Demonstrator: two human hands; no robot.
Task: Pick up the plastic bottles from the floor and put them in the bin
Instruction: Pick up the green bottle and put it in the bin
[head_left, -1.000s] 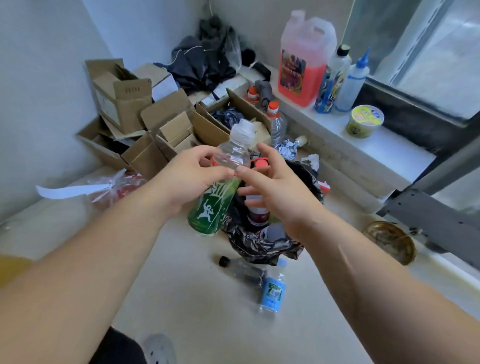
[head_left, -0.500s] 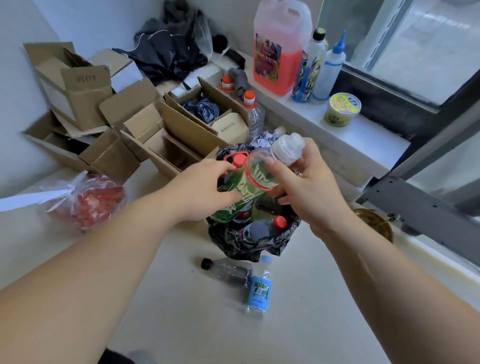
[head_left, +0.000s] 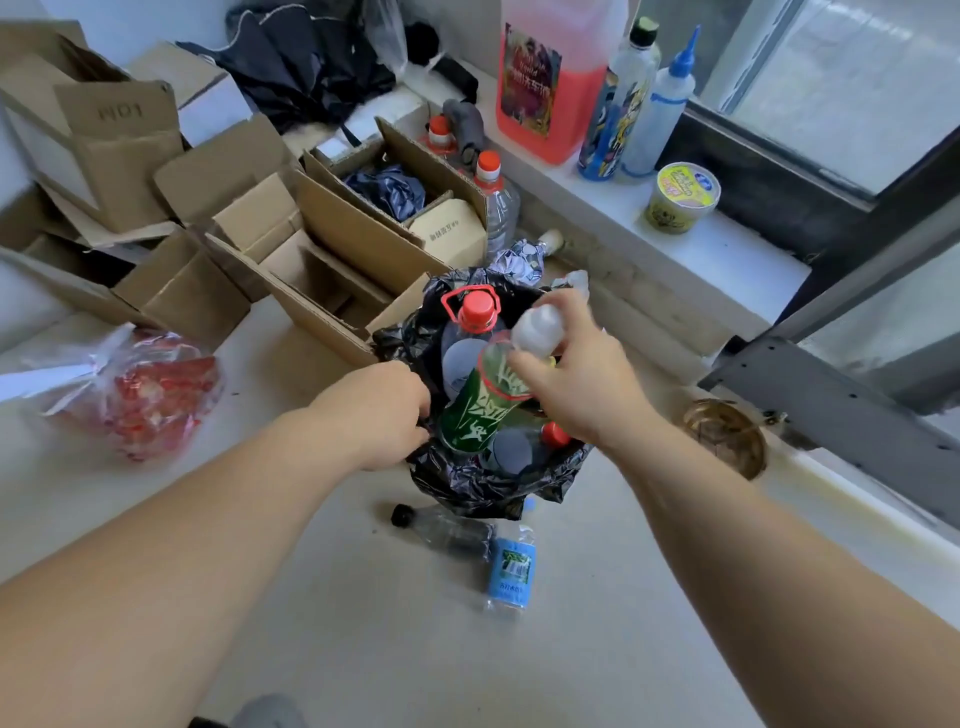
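My right hand (head_left: 576, 379) grips the neck of a green-labelled bottle (head_left: 480, 410) with a white cap, tilted base-down into the bin (head_left: 488, 488), which is lined with a black bag. My left hand (head_left: 379, 415) is closed on the bin's left rim, pinching the bag. Inside the bin stand a large clear bottle with a red cap (head_left: 475, 312) and other bottles. On the floor just in front of the bin lie a clear bottle with a black cap (head_left: 441, 530) and a blue-labelled bottle (head_left: 511, 569).
Open cardboard boxes (head_left: 234, 218) crowd the floor behind and left of the bin. A plastic bag of red items (head_left: 140, 395) lies at the left. The window ledge (head_left: 727, 254) at the right holds a pink jug, bottles and a cup. A round drain cover (head_left: 724, 436) sits right of the bin.
The green bottle went from upright in both hands to tilted into the bin. My left hand let go of it and took the bin's rim; my right hand now holds it alone.
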